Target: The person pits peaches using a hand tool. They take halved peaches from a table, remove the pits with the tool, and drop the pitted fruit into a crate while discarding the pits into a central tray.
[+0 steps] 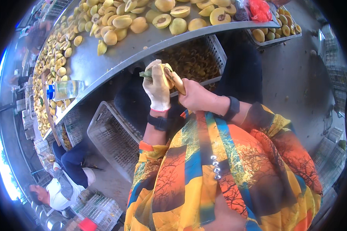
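My left hand [158, 87], in a whitish glove, is closed round a cut yellow peach [166, 81] in front of my body. Something green [144, 74] shows at the far side of its fingers; I cannot make out what it is. My bare right hand [194, 93] grips a pitting knife [176, 82] with a thick tan handle, its metal end against the peach's cut face. Most of the blade is hidden. Below both hands' far side, under the table edge, a crate [219, 54] holds many brownish-yellow scraps.
The metal table [133, 50] curves across the front, heaped with peach halves [122, 22]. A blue-capped bottle [67, 90] lies on its left part; a red plastic bag [259, 10] is far right. A plastic crate [115, 140] stands at my left. Another person [63, 188] sits beyond it.
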A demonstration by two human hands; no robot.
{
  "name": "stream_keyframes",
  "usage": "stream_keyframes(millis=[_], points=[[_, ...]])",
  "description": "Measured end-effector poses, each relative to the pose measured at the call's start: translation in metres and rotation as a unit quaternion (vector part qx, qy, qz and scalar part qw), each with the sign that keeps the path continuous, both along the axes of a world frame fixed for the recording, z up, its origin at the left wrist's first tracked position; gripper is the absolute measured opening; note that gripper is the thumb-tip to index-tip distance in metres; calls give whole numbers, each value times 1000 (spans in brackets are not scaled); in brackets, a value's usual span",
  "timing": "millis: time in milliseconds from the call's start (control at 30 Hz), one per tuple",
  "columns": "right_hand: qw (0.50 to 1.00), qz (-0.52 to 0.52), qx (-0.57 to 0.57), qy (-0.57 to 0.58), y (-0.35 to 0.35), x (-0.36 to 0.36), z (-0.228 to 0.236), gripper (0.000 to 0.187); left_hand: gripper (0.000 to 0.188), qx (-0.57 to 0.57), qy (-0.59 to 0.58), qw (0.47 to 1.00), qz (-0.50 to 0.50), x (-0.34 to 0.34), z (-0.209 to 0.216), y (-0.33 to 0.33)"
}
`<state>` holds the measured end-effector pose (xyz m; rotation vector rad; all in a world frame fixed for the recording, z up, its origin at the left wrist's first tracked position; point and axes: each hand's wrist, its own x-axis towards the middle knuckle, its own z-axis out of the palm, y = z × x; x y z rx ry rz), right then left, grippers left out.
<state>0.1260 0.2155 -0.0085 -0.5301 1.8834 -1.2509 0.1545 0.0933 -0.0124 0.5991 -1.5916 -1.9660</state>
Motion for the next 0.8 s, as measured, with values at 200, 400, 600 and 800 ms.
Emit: stream_keyframes(millis=[200,400,600,800], points=[[996,22,19,-90,11,-2,25,16,37,117,-43,983,-136,0,1,-17],[982,36,-2,-183,11,-6,20,12,56,214,-103,927,-290,-11,-1,-43],[958,-38,-83,-272,3,-8,18,8,20,-194,-521,790,-258,2,-41,-73],[931,-177,-43,-317,8,-16,19,10,58,274,2,900,-339,7,-11,-47]])
